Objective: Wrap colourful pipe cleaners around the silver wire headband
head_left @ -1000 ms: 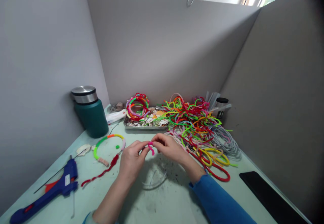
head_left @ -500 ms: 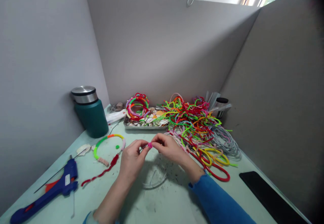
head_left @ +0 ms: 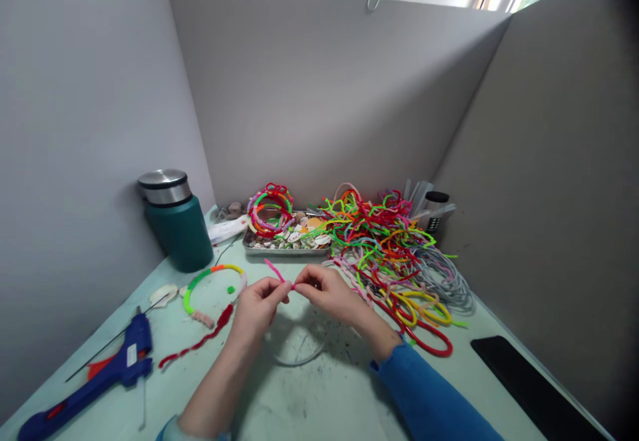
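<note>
Over the middle of the table, my left hand (head_left: pixel 255 306) and my right hand (head_left: pixel 327 293) meet with fingertips pinched close together. Between them is a bright pink pipe cleaner (head_left: pixel 273 270), its free end sticking up and to the left. Both hands are closed on it; the part under the fingers is hidden. Below the hands hangs or lies a thin pale grey hoop (head_left: pixel 301 364); whether it joins the pink piece I cannot tell. To the left lies a ring wrapped in several colours (head_left: pixel 188 298), with a loose dark red fuzzy strand (head_left: pixel 197 343) trailing from it.
A blue glue gun (head_left: pixel 117 364) and a green bottle (head_left: pixel 180 235) stand at the left. Behind the hands are a metal tray (head_left: pixel 287 251) with finished rings (head_left: pixel 258 221), a heap of pipe cleaners (head_left: pixel 372 228) and a grey cord coil (head_left: pixel 456 288). A black slab (head_left: pixel 529 381) lies right.
The pink end now points up to the left above my left fingers, where before only a small pink bit showed. The grey hoop below has shifted slightly left.
</note>
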A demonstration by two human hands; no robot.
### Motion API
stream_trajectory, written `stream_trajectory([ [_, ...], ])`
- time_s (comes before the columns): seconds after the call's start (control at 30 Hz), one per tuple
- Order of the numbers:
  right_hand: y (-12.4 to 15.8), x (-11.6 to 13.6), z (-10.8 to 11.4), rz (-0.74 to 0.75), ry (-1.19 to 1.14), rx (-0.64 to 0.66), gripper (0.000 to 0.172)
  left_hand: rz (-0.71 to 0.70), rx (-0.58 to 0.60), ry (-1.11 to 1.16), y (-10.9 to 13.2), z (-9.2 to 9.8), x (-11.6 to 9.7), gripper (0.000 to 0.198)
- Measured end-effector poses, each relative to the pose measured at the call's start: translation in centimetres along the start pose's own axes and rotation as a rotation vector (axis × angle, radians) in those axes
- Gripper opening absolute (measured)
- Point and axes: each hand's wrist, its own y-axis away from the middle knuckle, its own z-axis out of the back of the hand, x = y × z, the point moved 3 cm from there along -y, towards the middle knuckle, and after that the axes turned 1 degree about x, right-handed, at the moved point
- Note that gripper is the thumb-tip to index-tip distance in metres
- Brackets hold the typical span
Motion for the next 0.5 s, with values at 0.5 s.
stream_trajectory([
  [0.5,-0.4,-2.1,-0.1,-0.101,0.046,-0.089,0.014,-0.19,-0.142,-0.162,0.3,0.1,-0.8,0.028],
])
